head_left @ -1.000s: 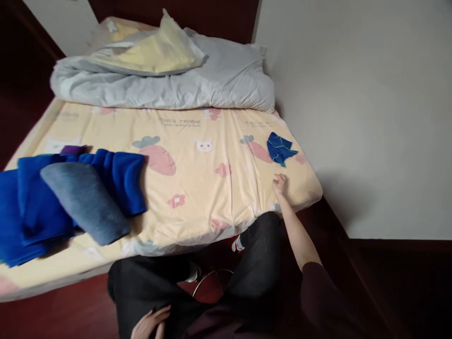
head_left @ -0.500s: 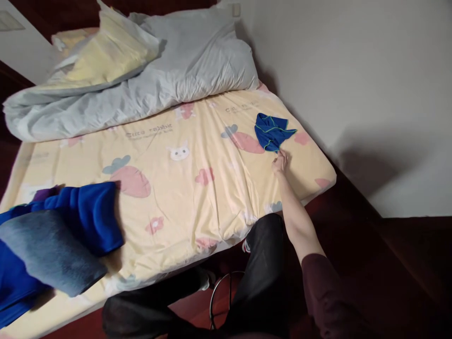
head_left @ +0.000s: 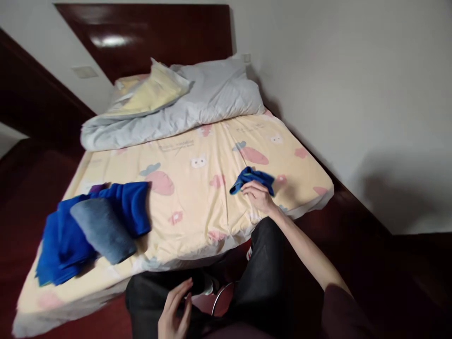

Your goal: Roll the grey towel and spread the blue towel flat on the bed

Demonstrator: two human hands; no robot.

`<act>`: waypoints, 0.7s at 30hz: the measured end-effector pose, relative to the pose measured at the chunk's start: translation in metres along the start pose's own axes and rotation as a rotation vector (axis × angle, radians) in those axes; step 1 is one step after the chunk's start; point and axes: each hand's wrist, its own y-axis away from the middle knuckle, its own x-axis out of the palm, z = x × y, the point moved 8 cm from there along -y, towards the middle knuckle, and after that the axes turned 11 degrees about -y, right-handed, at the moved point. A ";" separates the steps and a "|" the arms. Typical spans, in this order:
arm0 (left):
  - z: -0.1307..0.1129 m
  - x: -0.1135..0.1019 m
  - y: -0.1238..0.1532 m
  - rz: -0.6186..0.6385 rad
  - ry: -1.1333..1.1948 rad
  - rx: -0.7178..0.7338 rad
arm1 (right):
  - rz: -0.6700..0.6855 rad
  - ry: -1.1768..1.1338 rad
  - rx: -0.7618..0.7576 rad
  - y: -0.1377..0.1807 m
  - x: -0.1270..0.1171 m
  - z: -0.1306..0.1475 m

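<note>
The right hand (head_left: 259,195) reaches out over the near right part of the bed, and its fingers are curled down and closed on a small blue cloth (head_left: 252,178), pinching it at its near edge so that the bunched fabric rises just above the knuckles and trails off to the left in a narrow tail. The cloth lies on the yellow bed sheet (head_left: 197,212) near the foot corner on the wall side, beside a pink printed patch. The left hand (head_left: 174,313) holds nothing: it hangs low over the lap, palm turned inward, fingers loosely spread and pointing up, just above the dark trousers (head_left: 261,268). A curved metal stool ring (head_left: 216,301) shows between the legs. The sheet is printed with pink carrots, small white rabbit faces and pink flowers, and a short line of dark lettering (head_left: 176,144) runs across it below the bedding; the letters are too small and blurred to read. On the left side of the sheet, well apart from the cloth, sits a heap of bright blue towels (head_left: 63,240) with a folded grey towel (head_left: 102,230) lying on top of them. At the head of the bed a rumpled grey duvet (head_left: 197,103) lies across the mattress, with a yellow pillow (head_left: 151,92) resting on it. Behind stands a dark wooden headboard (head_left: 155,33), and a pale wall (head_left: 353,94) runs along the right side of the bed.
</note>
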 end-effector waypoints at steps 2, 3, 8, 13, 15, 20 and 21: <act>-0.040 -0.016 -0.026 -0.110 0.047 0.052 | 0.079 -0.105 -0.052 -0.002 0.015 0.051; -0.059 -0.025 -0.041 -0.158 0.055 0.081 | 0.117 -0.155 -0.075 -0.004 0.020 0.074; -0.136 -0.064 -0.109 -0.047 0.133 0.359 | 0.224 -0.366 -0.140 -0.035 0.021 0.163; -0.164 -0.078 -0.120 0.240 0.268 0.458 | 0.080 -0.529 0.017 -0.063 0.000 0.198; -0.154 -0.087 -0.117 0.182 0.309 0.379 | 0.033 -0.583 0.090 -0.066 -0.003 0.204; -0.128 -0.101 -0.103 0.258 0.576 0.334 | -0.033 -0.704 0.240 -0.066 0.002 0.214; -0.129 -0.104 -0.100 0.316 0.641 0.369 | -0.040 -0.728 0.263 -0.067 0.004 0.218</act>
